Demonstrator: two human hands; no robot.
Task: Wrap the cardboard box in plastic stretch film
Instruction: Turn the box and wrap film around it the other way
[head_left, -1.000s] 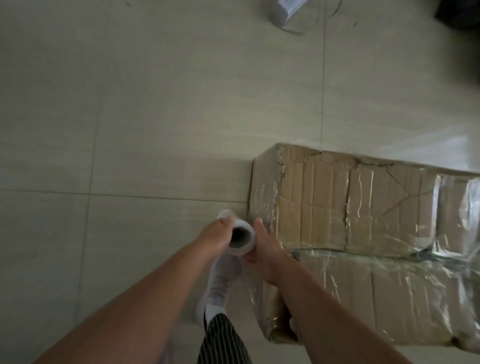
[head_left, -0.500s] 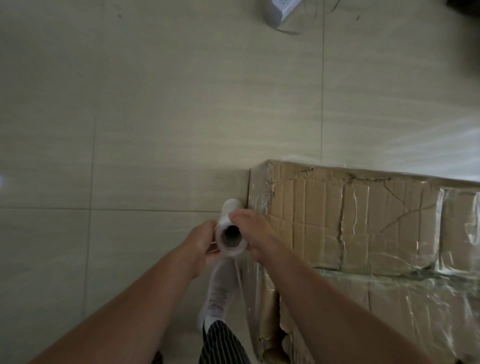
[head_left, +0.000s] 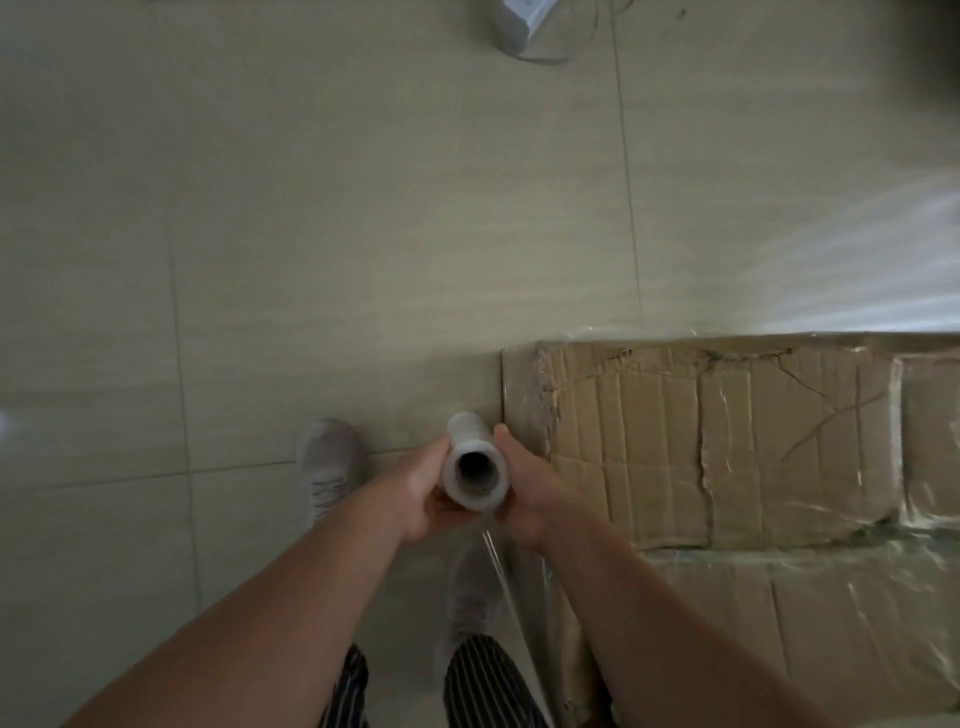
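The cardboard box (head_left: 727, 447) lies on the tiled floor (head_left: 311, 234) to the person's right, its top and near side already carrying glossy, wrinkled stretch film. The film roll (head_left: 474, 467) is held upright just beside the box's left end, its hollow core facing the camera. The left hand (head_left: 415, 493) and the right hand (head_left: 530, 493) cup it from either side, fingers curled and closed on the roll. A sheet of film (head_left: 498, 571) trails down from the roll toward the lower corner of the box; where it attaches is blurred and cannot be confirmed. Judged step: mid-wrap, carrying a band around the left end. The next move calls for steady tension while walking the roll round the far corner, keeping the sheet flat against the cardboard.
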